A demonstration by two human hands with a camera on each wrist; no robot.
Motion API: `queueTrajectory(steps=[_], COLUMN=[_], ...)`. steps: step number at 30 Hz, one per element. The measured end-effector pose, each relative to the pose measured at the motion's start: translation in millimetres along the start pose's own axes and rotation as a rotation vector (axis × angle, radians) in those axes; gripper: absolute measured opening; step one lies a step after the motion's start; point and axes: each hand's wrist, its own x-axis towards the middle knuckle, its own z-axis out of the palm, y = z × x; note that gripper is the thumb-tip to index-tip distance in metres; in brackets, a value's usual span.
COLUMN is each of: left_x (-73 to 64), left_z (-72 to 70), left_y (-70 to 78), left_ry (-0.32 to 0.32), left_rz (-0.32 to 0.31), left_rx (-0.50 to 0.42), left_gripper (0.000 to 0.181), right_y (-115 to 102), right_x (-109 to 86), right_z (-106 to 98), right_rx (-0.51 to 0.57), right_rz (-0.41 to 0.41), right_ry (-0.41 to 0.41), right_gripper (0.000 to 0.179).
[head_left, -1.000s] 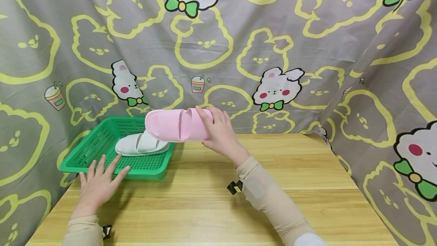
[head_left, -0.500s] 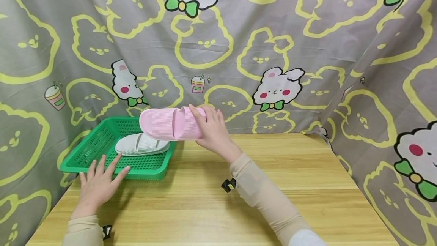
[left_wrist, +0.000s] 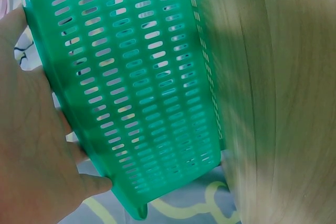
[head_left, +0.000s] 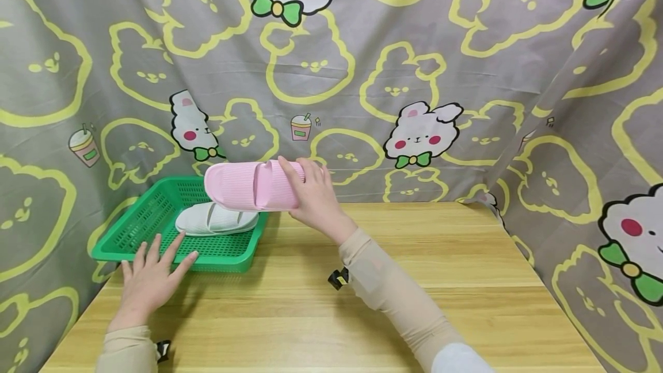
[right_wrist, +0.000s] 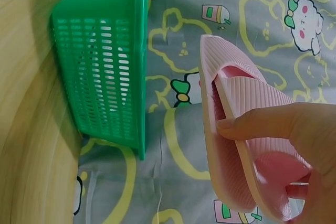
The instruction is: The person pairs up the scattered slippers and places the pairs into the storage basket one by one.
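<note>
My right hand (head_left: 318, 200) grips a pair of pink slippers (head_left: 246, 187) by one end, up in the air over the right side of the green basket (head_left: 254, 249). The right wrist view shows the two pink slippers (right_wrist: 257, 98) pressed one against the other, with the thumb (right_wrist: 257, 123) across them. White slippers (head_left: 199, 220) lie in the basket, partly hidden behind the pink ones. My left hand (head_left: 150, 286) has its fingers spread at the basket's near rim. In the left wrist view the left thumb (left_wrist: 97, 183) lies against the basket's edge.
The basket stands on a wooden table (head_left: 404, 263) at the back left. A grey curtain (head_left: 357, 27) printed with cartoon animals rises behind the table and along both sides. A small black clip-like piece (head_left: 338, 278) shows beside the right wrist.
My right hand has moved a little to the left with the pink slippers, farther over the basket. The left hand, the basket and the white slippers have stayed in place.
</note>
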Motion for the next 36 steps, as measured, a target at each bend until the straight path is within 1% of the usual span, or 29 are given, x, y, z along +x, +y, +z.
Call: queueTrajectory(steps=[13, 21, 26, 31, 36], left_x=[-1.4, -1.0, -1.1, -2.3, -2.6], left_z=[-2.3, -1.3, -2.0, -2.8, -3.4], left_y=[2.4, 0.8, 0.9, 1.5, 1.3], left_ry=[-0.001, 0.002, -0.002, -0.001, 0.004], left_rz=[0.0, 0.001, 0.0, 0.002, 0.003], left_rx=[-0.004, -0.009, -0.008, -0.012, -0.013], left_gripper=[0.068, 0.068, 0.068, 0.068, 0.068], right_y=[-14.6, -23.5, -29.2, -35.1, -40.5], right_x=[12.7, 17.0, 20.3, 23.6, 27.8], right_z=[7.8, 11.2, 15.0, 16.8, 17.6], right_rx=[-0.018, 0.022, 0.02, 0.018, 0.011], right_rz=[-0.006, 0.008, 0.004, -0.006, -0.007], right_ry=[-0.034, -0.061, -0.081, -0.091, -0.118], right_gripper=[0.112, 0.113, 0.115, 0.112, 0.112])
